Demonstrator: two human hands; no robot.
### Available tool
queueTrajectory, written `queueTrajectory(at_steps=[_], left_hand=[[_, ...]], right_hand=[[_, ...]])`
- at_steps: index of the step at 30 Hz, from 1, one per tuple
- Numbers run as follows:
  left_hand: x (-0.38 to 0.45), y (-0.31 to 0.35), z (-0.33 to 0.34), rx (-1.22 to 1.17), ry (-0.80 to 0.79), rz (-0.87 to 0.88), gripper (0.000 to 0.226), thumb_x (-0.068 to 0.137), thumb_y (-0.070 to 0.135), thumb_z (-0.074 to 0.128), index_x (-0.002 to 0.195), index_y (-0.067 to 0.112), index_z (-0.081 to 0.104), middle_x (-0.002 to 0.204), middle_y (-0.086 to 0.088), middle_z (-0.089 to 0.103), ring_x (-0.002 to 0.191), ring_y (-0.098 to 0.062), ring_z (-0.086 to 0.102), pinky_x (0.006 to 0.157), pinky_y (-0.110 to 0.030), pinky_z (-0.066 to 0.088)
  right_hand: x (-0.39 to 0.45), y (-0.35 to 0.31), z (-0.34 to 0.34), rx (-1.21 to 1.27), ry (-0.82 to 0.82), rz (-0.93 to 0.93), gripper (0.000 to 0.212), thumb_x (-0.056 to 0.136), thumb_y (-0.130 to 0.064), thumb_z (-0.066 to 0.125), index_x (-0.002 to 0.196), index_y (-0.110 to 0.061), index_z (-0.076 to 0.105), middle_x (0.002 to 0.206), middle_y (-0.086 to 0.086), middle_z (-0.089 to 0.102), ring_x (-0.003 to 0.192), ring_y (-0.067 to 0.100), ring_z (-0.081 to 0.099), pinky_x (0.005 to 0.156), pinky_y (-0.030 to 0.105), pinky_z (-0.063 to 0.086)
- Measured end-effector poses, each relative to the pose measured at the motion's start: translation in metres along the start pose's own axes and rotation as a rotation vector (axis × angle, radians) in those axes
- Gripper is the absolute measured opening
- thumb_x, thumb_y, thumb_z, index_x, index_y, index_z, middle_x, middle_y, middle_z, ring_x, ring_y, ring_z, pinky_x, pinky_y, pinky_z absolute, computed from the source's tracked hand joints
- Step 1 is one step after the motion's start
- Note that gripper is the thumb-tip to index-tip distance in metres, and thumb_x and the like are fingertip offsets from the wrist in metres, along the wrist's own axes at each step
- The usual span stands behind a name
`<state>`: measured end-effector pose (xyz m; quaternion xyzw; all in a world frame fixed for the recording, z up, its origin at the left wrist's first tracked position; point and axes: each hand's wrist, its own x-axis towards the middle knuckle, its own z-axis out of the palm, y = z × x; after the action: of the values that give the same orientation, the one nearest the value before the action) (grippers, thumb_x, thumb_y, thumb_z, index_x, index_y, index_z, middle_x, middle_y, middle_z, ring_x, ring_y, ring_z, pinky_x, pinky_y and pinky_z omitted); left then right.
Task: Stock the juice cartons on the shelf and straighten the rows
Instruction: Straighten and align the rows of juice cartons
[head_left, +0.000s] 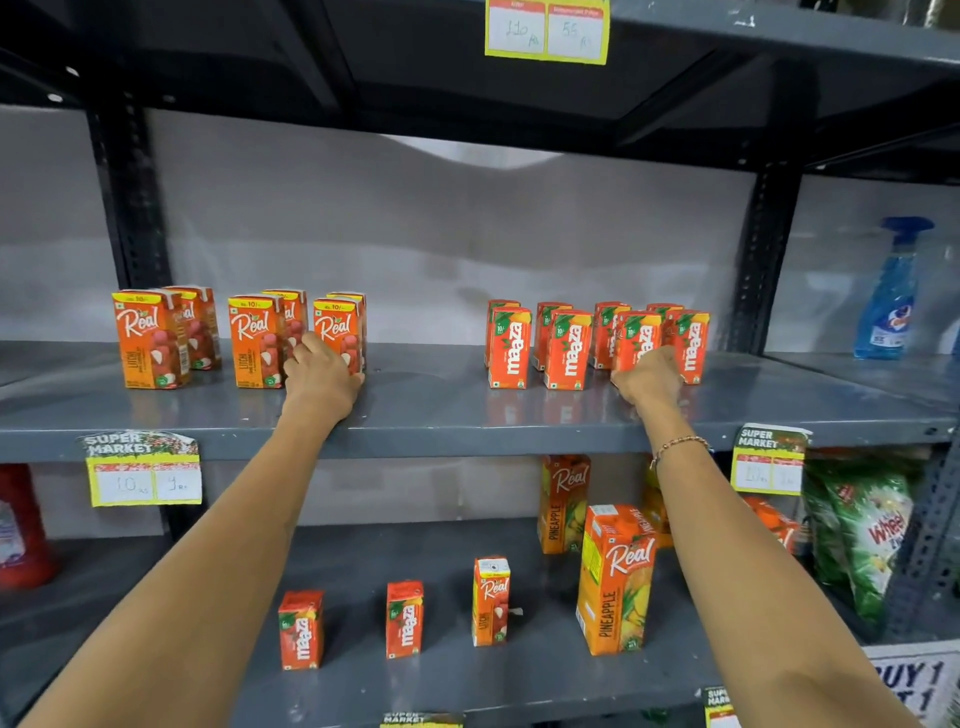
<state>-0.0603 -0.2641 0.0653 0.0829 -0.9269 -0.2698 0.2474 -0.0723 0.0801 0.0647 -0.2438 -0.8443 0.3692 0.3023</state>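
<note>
While both arms reach to the grey middle shelf (431, 415), the left hand (322, 382) grasps the rightmost front Real litchi carton (336, 332) and the right hand (649, 382) is closed around a front Maaza carton (638, 338) in its row.

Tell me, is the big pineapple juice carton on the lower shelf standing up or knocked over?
Standing up. The pineapple carton rests on its base on the lower shelf, top flap uppermost, leaning only slightly in this wide-angle view.
</note>
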Motion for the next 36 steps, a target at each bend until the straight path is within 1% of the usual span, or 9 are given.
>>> queueTrajectory(at_steps=[6, 9, 11, 13, 15, 17, 19, 28, 36], left_hand=[[-0.001, 0.002, -0.001, -0.025, -0.005, -0.021, 0.082, 0.089, 0.029, 0.062, 0.145, -0.001, 0.009, 0.150, -0.024, 0.023, 0.137, -0.043, 0.028, 0.113, -0.050, 0.026], [0.001, 0.000, 0.000, -0.027, -0.004, -0.021, 0.082, 0.089, 0.029, 0.063, 0.145, -0.001, 0.010, 0.149, -0.025, 0.024, 0.136, -0.043, 0.029, 0.113, -0.051, 0.027], [0.002, 0.000, 0.001, -0.027, 0.000, -0.019, 0.082, 0.088, 0.029, 0.063, 0.145, -0.001, 0.011, 0.148, -0.025, 0.025, 0.136, -0.043, 0.029, 0.112, -0.051, 0.028], [0.002, 0.000, 0.001, -0.036, 0.004, -0.025, 0.082, 0.088, 0.029, 0.064, 0.144, 0.000, 0.012, 0.147, -0.025, 0.026, 0.135, -0.043, 0.030, 0.112, -0.052, 0.028], [0.001, 0.000, 0.002, -0.052, 0.007, -0.034, 0.080, 0.088, 0.028, 0.064, 0.143, 0.000, 0.013, 0.146, -0.024, 0.027, 0.135, -0.043, 0.031, 0.112, -0.052, 0.029], [0.001, 0.001, 0.002, -0.046, 0.011, -0.031, 0.081, 0.088, 0.029, 0.064, 0.143, 0.000, 0.014, 0.146, -0.024, 0.027, 0.134, -0.043, 0.031, 0.112, -0.051, 0.028], [0.002, 0.001, 0.001, -0.044, 0.014, -0.034, 0.082, 0.087, 0.028, 0.065, 0.144, 0.000, 0.013, 0.146, -0.025, 0.027, 0.134, -0.043, 0.031, 0.112, -0.051, 0.029], [0.002, 0.001, 0.002, -0.042, 0.025, -0.029, 0.081, 0.087, 0.028, 0.065, 0.143, -0.001, 0.014, 0.145, -0.026, 0.028, 0.134, -0.044, 0.032, 0.111, -0.052, 0.030], [0.001, 0.001, 0.001, -0.041, 0.018, -0.039, 0.082, 0.088, 0.028, 0.064, 0.144, -0.002, 0.013, 0.147, -0.026, 0.026, 0.135, -0.044, 0.030, 0.112, -0.052, 0.029]], right_hand=[[0.001, 0.002, 0.000, 0.029, -0.015, -0.001, 0.076, 0.081, -0.031, 0.071, 0.139, -0.007, 0.028, 0.133, 0.017, 0.050, 0.117, 0.039, 0.054, 0.097, 0.051, 0.047], [0.007, 0.006, -0.005, -0.007, -0.070, -0.006, 0.085, 0.083, -0.028, 0.069, 0.145, -0.004, 0.016, 0.145, 0.018, 0.036, 0.131, 0.037, 0.041, 0.107, 0.048, 0.039], [0.013, 0.011, -0.018, 0.035, -0.019, 0.028, 0.091, 0.081, -0.024, 0.071, 0.146, -0.002, 0.010, 0.149, 0.019, 0.026, 0.138, 0.037, 0.031, 0.110, 0.048, 0.033], [0.022, 0.019, -0.033, 0.103, 0.070, 0.081, 0.088, 0.080, -0.021, 0.072, 0.143, 0.001, 0.014, 0.148, 0.021, 0.025, 0.138, 0.038, 0.029, 0.110, 0.049, 0.032], [0.035, 0.029, -0.039, 0.116, 0.053, 0.106, 0.088, 0.079, -0.022, 0.073, 0.141, 0.000, 0.016, 0.147, 0.021, 0.028, 0.137, 0.038, 0.031, 0.110, 0.048, 0.032], [0.042, 0.034, -0.040, 0.110, -0.026, 0.086, 0.087, 0.075, -0.027, 0.077, 0.136, -0.003, 0.021, 0.142, 0.020, 0.038, 0.132, 0.037, 0.040, 0.108, 0.048, 0.036], [0.043, 0.036, -0.041, 0.079, -0.043, 0.077, 0.081, 0.076, -0.031, 0.077, 0.133, -0.005, 0.026, 0.137, 0.019, 0.046, 0.128, 0.037, 0.046, 0.105, 0.047, 0.037], [0.042, 0.039, -0.039, 0.007, 0.027, 0.047, 0.065, 0.086, -0.027, 0.068, 0.135, -0.003, 0.032, 0.135, 0.021, 0.049, 0.125, 0.038, 0.049, 0.101, 0.045, 0.042], [0.036, 0.037, -0.040, -0.018, 0.061, 0.049, 0.065, 0.086, -0.026, 0.068, 0.134, -0.004, 0.031, 0.135, 0.021, 0.049, 0.123, 0.039, 0.049, 0.099, 0.045, 0.044]])
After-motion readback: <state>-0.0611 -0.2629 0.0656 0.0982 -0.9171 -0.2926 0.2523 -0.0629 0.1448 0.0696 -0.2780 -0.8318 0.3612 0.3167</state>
